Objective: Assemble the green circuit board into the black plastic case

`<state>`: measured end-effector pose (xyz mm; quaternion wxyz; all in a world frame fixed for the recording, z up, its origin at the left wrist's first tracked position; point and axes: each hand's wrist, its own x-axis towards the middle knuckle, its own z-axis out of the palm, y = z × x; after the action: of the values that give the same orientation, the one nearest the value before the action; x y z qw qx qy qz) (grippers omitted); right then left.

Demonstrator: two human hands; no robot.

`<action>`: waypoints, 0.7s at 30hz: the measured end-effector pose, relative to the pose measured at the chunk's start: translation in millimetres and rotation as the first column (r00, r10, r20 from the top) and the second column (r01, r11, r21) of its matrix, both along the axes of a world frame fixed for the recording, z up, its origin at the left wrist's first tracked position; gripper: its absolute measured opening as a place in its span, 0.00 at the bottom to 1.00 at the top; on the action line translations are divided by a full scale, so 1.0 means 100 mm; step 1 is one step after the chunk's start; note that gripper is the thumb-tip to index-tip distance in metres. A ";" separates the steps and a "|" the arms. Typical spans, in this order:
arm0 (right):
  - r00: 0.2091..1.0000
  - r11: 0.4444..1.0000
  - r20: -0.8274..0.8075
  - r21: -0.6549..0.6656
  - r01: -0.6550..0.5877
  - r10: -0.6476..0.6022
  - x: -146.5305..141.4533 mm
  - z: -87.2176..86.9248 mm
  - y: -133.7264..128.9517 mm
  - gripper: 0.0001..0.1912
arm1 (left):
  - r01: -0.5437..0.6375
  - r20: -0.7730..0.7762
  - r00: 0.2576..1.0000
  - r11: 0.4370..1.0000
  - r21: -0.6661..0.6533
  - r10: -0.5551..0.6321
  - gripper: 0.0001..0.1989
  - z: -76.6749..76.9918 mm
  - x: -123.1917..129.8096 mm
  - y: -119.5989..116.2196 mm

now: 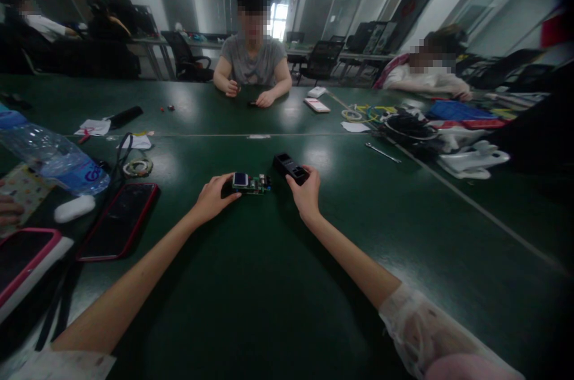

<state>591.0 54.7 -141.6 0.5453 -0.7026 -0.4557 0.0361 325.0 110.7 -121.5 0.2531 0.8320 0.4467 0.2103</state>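
Between the thumb and fingers of my left hand (215,196) is the left end of a green circuit board (255,184), which carries a small square screen and metal connectors. My right hand (307,192) grips a black rectangular plastic casing (287,166) with openings in its face, tilted with its far end to the left. Board and casing are close together but apart, over the green tabletop (251,284). Fine detail inside the casing is too dark to make out.
At left lie a red-edged phone (119,221), a white earbud case (75,209), a water bottle (58,153) and another phone (27,257). A wrench (382,153) and heaped cables (410,126) lie at right. Across the table sits a person (254,57) handling small parts.
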 end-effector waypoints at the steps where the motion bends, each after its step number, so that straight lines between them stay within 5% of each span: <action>1: 1.000 1.000 0.004 0.002 0.001 -0.001 0.00 0.00 0.00 0.23 | 0.002 0.002 1.000 1.000 0.003 -0.002 0.30 0.00 0.00 0.00; 21: 1.000 1.000 0.017 -0.017 -0.013 0.014 -0.01 0.02 -0.01 0.21 | -0.013 0.007 1.000 0.999 -0.044 0.014 0.29 0.09 0.01 -0.07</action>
<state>590.0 53.4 -139.3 0.5352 -0.7044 -0.4648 0.0376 326.4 103.7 -112.6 0.2714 0.8224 0.4558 0.2053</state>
